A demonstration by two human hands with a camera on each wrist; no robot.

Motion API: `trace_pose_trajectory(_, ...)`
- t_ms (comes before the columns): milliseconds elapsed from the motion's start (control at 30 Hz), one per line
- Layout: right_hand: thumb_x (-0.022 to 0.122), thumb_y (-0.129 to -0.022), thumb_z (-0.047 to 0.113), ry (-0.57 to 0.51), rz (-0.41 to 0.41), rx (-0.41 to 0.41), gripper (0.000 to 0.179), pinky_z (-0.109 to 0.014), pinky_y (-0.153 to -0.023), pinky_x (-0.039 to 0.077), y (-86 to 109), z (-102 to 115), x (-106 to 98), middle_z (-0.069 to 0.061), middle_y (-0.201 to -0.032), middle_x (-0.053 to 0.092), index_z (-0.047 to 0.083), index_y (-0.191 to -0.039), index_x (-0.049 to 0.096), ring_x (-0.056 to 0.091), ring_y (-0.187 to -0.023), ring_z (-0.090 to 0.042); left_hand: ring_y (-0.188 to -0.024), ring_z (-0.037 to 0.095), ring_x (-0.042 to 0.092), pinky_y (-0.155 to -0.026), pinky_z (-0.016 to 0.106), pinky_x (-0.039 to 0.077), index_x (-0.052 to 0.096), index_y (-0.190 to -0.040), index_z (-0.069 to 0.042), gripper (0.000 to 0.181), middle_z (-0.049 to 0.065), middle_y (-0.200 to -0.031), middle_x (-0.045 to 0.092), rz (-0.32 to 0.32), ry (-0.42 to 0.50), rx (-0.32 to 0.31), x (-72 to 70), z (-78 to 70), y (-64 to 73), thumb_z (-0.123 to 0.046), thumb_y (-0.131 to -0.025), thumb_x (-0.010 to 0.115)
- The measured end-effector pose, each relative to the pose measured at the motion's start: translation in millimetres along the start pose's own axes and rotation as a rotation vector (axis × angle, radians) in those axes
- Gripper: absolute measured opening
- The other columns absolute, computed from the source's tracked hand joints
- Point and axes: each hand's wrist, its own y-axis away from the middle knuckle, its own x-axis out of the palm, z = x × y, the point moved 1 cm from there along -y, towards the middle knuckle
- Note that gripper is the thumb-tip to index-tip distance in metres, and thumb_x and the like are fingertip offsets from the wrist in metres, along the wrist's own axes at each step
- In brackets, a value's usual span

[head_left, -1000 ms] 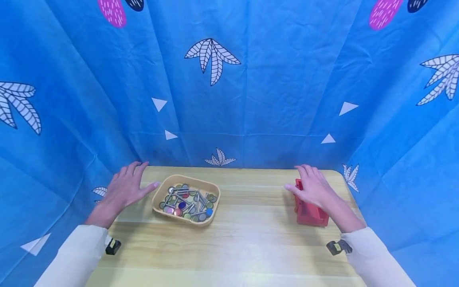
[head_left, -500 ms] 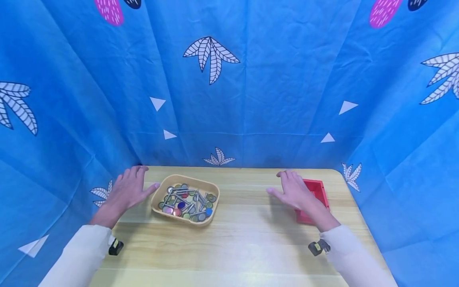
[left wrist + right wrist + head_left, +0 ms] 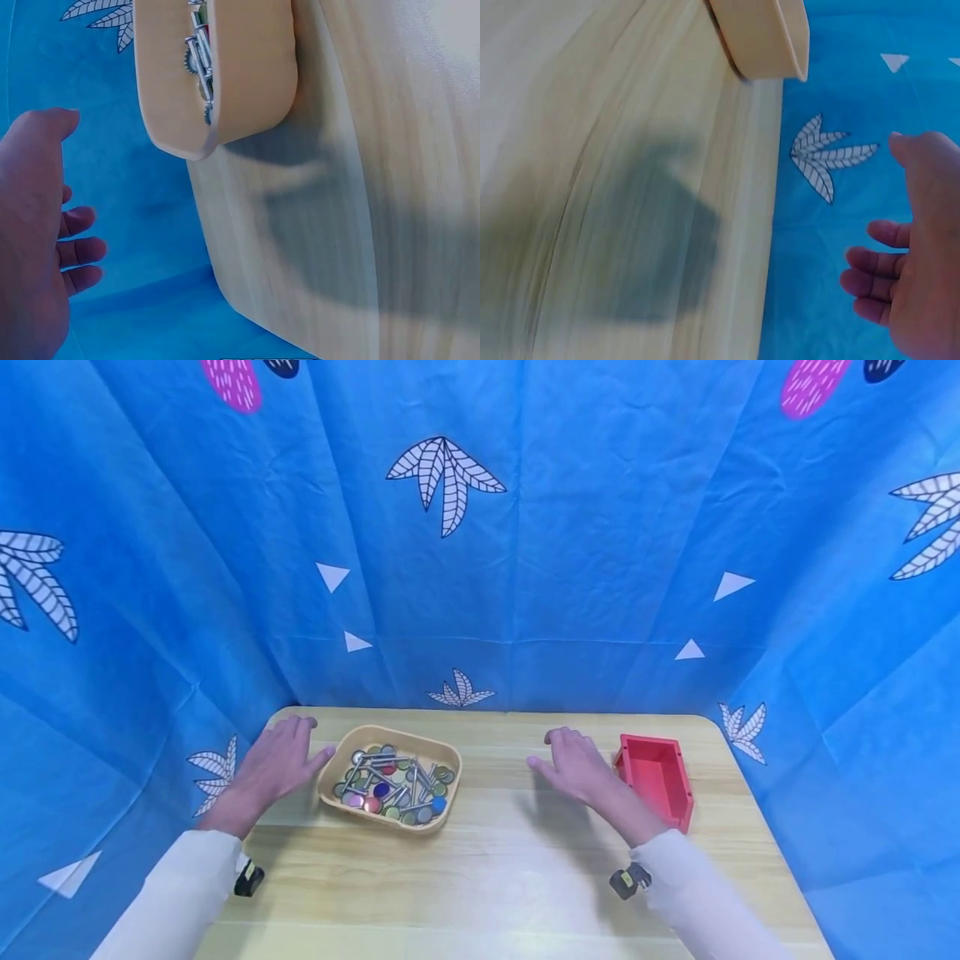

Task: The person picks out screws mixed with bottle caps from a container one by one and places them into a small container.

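Note:
A tan tray [image 3: 442, 747] on the left half of the table holds metal bolts or nails [image 3: 386, 778] and several bottle caps [image 3: 372, 804] in mixed colours. My left hand [image 3: 273, 764] hovers just left of the tray, thumb toward its rim, holding nothing; the left wrist view shows the hand [image 3: 34, 232] with fingers relaxed, apart from the tray. Between the tray and a red open box [image 3: 656, 777], my right hand [image 3: 579, 768] hangs above the table, its fingers loosely bent and holding nothing. The right wrist view shows that hand [image 3: 930, 247] apart from the tray.
The pale wooden table [image 3: 480, 893] has a rounded far right corner. A blue patterned curtain [image 3: 600, 568] stands along its far edge and both sides. A small black device [image 3: 630, 881] sits on each wrist.
My right hand has moved left, off the red box and toward the tray, leaving the box in full sight. My left hand has shifted slightly right.

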Motion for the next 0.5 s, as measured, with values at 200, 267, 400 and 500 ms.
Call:
trace_pose_trajectory(200, 0.054, -0.101, 0.053, -0.001, -0.002, -0.009, 0.061, -0.049, -0.102, 0.048, -9.4, 14, 15, -0.017, -0.122, 0.063, -0.001, -0.128, 0.057, 0.059, -0.113, -0.032, -0.108, 0.045, 0.061, -0.095, 0.062, 0.048, 0.051, -0.131, 0.008, 0.06, 0.029, -0.12, 0.063, 0.046, -0.002, -0.009, 12.4, 0.8, -2.5, -0.044, -0.102, 0.056)
trace_pose_trajectory(267, 0.053, -0.102, 0.052, -0.006, -0.002, -0.006, 0.058, -0.048, -0.1, 0.048, -11.1, 18, 20, -0.016, -0.118, 0.063, -0.002, -0.126, 0.057, 0.059, -0.108, -0.031, -0.105, 0.044, 0.061, -0.093, 0.061, 0.048, 0.052, -0.128, 0.009, 0.057, 0.028, -0.117, 0.063, 0.046, -0.003, -0.012, 16.1, 0.1, -3.6, -0.042, -0.102, 0.057)
trace_pose_trajectory(400, 0.054, -0.101, 0.047, -0.024, -0.003, -0.012, 0.053, -0.047, -0.093, 0.049, -11.7, 27, 28, -0.016, -0.109, 0.064, -0.003, -0.118, 0.06, 0.059, -0.099, -0.031, -0.104, 0.042, 0.06, -0.093, 0.061, 0.048, 0.052, -0.127, 0.011, 0.058, 0.027, -0.114, 0.062, 0.057, -0.022, -0.02, 21.5, -0.9, -5.4, -0.042, -0.103, 0.055)
trace_pose_trajectory(500, 0.054, -0.102, 0.045, -0.024, 0.001, -0.038, 0.049, -0.047, -0.091, 0.049, -11.5, 35, 34, -0.015, -0.104, 0.063, -0.003, -0.114, 0.06, 0.059, -0.094, -0.03, -0.094, 0.036, 0.058, -0.086, 0.056, 0.049, 0.054, -0.122, 0.009, 0.055, 0.022, -0.104, 0.06, 0.072, -0.036, -0.029, 24.2, -0.8, -5.4, -0.042, -0.103, 0.054)
